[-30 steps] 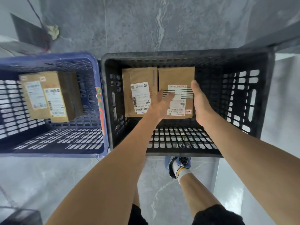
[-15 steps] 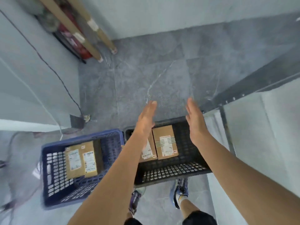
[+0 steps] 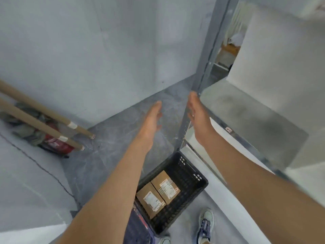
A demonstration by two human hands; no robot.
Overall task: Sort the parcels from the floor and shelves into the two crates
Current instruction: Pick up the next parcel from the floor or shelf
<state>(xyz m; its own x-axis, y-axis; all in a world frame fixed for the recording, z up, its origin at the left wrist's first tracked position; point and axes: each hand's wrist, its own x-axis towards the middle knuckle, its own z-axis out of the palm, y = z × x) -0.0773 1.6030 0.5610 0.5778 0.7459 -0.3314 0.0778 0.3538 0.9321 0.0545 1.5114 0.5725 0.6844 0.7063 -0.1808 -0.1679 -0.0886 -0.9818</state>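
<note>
Now the hands are out of the crate. Set against a second ago, the left hand [image 3: 152,118] and right hand [image 3: 197,117] no longer reach down into the black crate [image 3: 198,175]. Both are lifted in front of the body, palms facing each other. The fingers [image 3: 157,106] are straight and close together, and they hold nothing.

Well below and behind the fingertips, two brown parcels [image 3: 158,192] lie flat in the black crate, side by side and touching, so that drop looks finished. The blue crate [image 3: 135,229] shows only as a sliver under the left forearm, and its contents are hidden.

Just beyond the right fingers rises the grey upright [image 3: 205,67] of the rack, and a grey shelf [image 3: 246,111] runs off to their right. Far to the left of the fingers, cardboard tubes [image 3: 44,120] lean over a red extinguisher [image 3: 58,143].

The view has swung up from the crates toward the rack — I judge the person is starting to look for the next parcel.
</note>
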